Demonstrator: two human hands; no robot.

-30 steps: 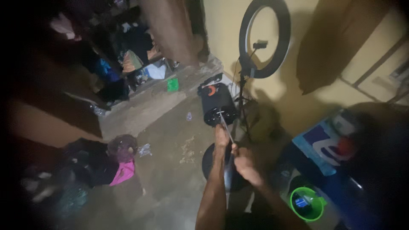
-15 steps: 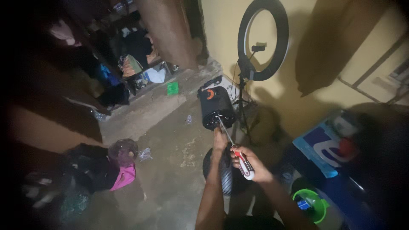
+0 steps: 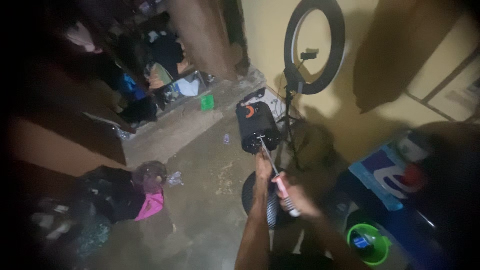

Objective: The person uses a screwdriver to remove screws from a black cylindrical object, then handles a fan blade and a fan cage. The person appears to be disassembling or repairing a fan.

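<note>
Above the concrete floor (image 3: pixel 200 200), both hands: right hand (image 3: pixel 295 197) gripping a screwdriver (image 3: pixel 280 182), left hand (image 3: pixel 262 162) steadying a black motor (image 3: pixel 256 127)

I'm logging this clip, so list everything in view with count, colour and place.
Screwdriver: one, red and white handle, tip at the black housing.
Black housing: one, black cylinder with an orange mark, centre.
Ring light: one, black, on a stand by the yellow wall.
Green bowl: one, lower right.
Green box: one, small, on the concrete step.
Pink cloth: one, in a dark heap, lower left.
Left hand: under the housing.
Right hand: grips the screwdriver handle.
</note>
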